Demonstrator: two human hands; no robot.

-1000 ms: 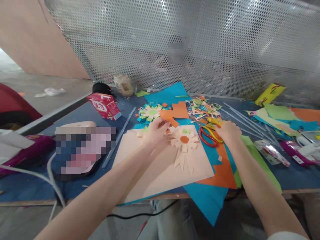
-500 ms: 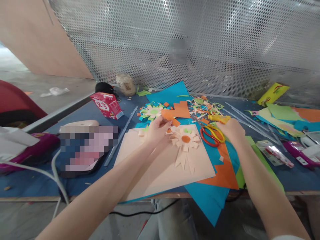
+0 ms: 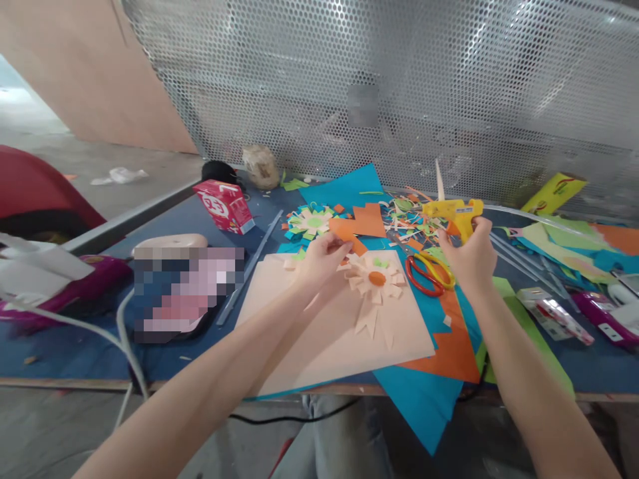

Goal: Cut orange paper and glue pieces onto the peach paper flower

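My right hand (image 3: pixel 469 256) grips a yellow glue gun (image 3: pixel 452 211) and holds it up above the table, nozzle toward the left, a glue stick poking up from its back. My left hand (image 3: pixel 323 259) pinches a small peach paper piece at the upper left edge of a peach paper flower (image 3: pixel 375 281) with an orange centre. The flower lies on a large peach sheet (image 3: pixel 329 326). Red-and-yellow scissors (image 3: pixel 426 274) lie just right of the flower, below the glue gun.
Blue, orange and green sheets (image 3: pixel 449 346) overlap under the peach one at the table's front edge. A second paper flower (image 3: pixel 312 221), paper scraps (image 3: pixel 407 213), a red carton (image 3: pixel 224 206), clear glue sticks (image 3: pixel 519 256), purple tools (image 3: pixel 606 313) and a perforated metal wall (image 3: pixel 399 86) surround the work.
My right hand has lifted the yellow glue gun off the table beside the scissors and raised it. My left hand has stayed at the flower's edge. The view has shifted slightly.
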